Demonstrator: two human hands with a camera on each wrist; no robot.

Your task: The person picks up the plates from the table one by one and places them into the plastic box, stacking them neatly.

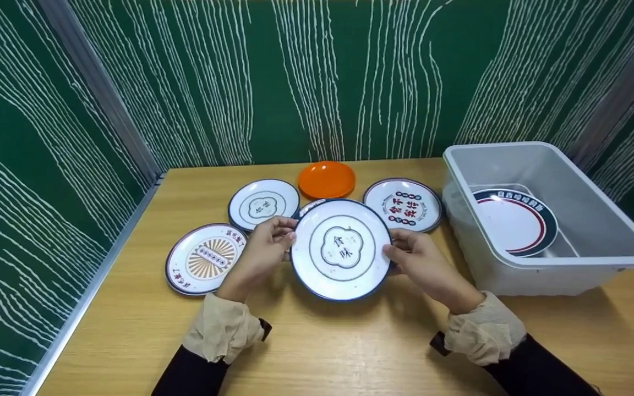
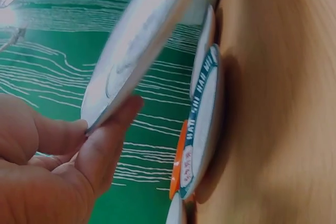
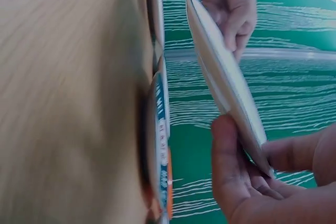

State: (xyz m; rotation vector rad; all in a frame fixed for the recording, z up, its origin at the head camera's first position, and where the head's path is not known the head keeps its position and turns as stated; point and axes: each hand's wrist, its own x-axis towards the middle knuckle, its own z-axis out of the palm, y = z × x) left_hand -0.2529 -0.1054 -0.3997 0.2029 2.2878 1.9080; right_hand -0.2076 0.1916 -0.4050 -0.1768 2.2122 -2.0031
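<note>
Both hands hold up one white plate (image 1: 341,286) with a dark blue rim and a flower-shaped outline round two characters. My left hand (image 1: 264,250) pinches its left edge between thumb and fingers, and my right hand (image 1: 424,261) pinches the right edge. In both wrist views the plate (image 2: 136,45) is tilted and raised off the table. Below and behind it lies a plate with a teal lettered rim (image 2: 210,108), mostly hidden in the head view; the right wrist view shows that lettered rim (image 3: 162,140) too.
An orange plate (image 1: 326,180) lies at the back. White patterned plates lie around it: one back left (image 1: 245,203), one front left (image 1: 182,264), one right (image 1: 430,203). A grey bin (image 1: 559,264) stands at the right, with a dark-rimmed plate (image 1: 507,225) inside. Green walls border the wooden table (image 1: 317,352).
</note>
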